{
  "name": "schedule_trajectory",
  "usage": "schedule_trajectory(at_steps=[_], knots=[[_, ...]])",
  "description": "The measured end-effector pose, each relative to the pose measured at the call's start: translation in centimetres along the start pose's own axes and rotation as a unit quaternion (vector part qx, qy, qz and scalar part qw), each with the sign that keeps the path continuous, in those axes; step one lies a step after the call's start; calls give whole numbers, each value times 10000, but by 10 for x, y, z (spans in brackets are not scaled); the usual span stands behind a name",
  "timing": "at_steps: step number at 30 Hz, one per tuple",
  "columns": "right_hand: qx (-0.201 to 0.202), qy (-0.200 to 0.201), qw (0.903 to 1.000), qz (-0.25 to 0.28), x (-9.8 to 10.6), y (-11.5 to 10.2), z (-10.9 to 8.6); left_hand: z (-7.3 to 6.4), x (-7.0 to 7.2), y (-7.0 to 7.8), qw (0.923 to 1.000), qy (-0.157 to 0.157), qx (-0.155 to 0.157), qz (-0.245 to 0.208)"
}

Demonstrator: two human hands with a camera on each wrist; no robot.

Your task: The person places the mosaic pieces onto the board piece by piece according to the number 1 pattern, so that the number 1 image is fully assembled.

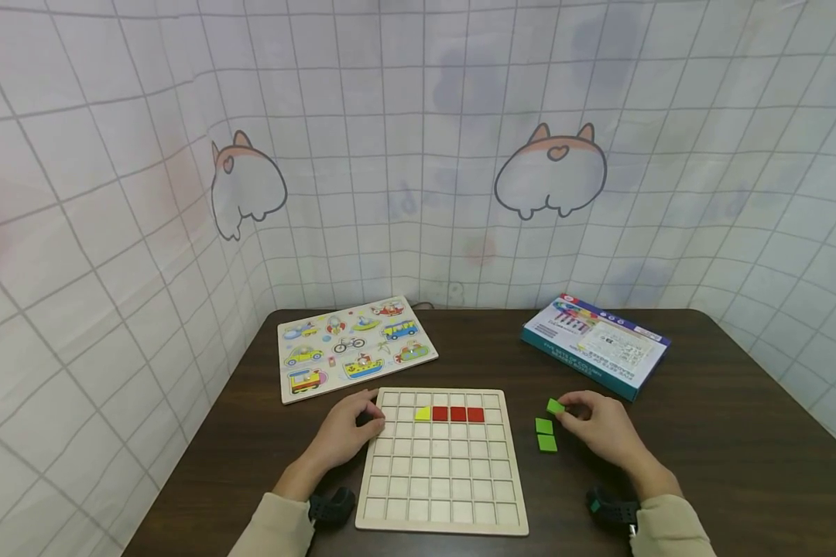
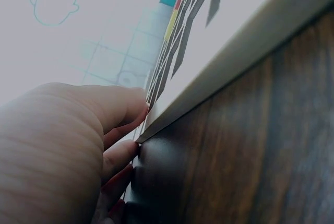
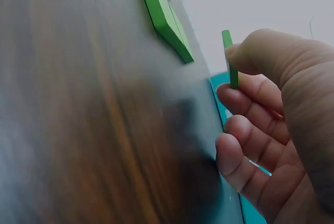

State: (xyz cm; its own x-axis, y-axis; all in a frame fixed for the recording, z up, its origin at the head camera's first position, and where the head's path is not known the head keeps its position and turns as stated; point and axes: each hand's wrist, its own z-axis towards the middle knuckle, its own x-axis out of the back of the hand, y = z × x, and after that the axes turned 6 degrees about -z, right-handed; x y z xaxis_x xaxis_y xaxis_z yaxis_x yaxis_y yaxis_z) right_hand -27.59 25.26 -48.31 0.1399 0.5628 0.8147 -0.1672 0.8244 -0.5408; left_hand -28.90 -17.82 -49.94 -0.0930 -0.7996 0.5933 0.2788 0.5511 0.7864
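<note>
A wooden grid board (image 1: 442,469) lies flat on the dark table. In its second row sit a yellow tile (image 1: 423,414) and three red tiles, one of them a red tile (image 1: 457,415). My left hand (image 1: 343,430) grips the board's upper left edge; in the left wrist view the thumb (image 2: 122,104) meets that edge with the fingers beside it. Between thumb and index finger, my right hand (image 1: 602,428) pinches a green square tile (image 3: 230,59), held on edge above the table. Two more green tiles, a green tile (image 1: 544,426) and another green tile (image 1: 546,443), lie right of the board.
Behind the board at the left is a vehicle picture puzzle (image 1: 355,348). A teal-sided game box (image 1: 595,344) lies at the back right. A white gridded cloth (image 1: 418,155) hangs around the table. Both wrists carry black straps.
</note>
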Motion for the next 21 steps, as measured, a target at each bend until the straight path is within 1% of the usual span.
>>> schedule_trajectory(at_steps=[8, 14, 21], knots=[[193, 84, 9998, -58, -4, -15, 0, 0, 0, 0, 10000, 19, 13, 6], [419, 135, 9990, -1, -7, -20, 0, 0, 0, 0, 10000, 12, 31, -14], [374, 34, 9993, -55, -9, -23, 1, -1, 1, 0, 9999, -4, -125, 1]])
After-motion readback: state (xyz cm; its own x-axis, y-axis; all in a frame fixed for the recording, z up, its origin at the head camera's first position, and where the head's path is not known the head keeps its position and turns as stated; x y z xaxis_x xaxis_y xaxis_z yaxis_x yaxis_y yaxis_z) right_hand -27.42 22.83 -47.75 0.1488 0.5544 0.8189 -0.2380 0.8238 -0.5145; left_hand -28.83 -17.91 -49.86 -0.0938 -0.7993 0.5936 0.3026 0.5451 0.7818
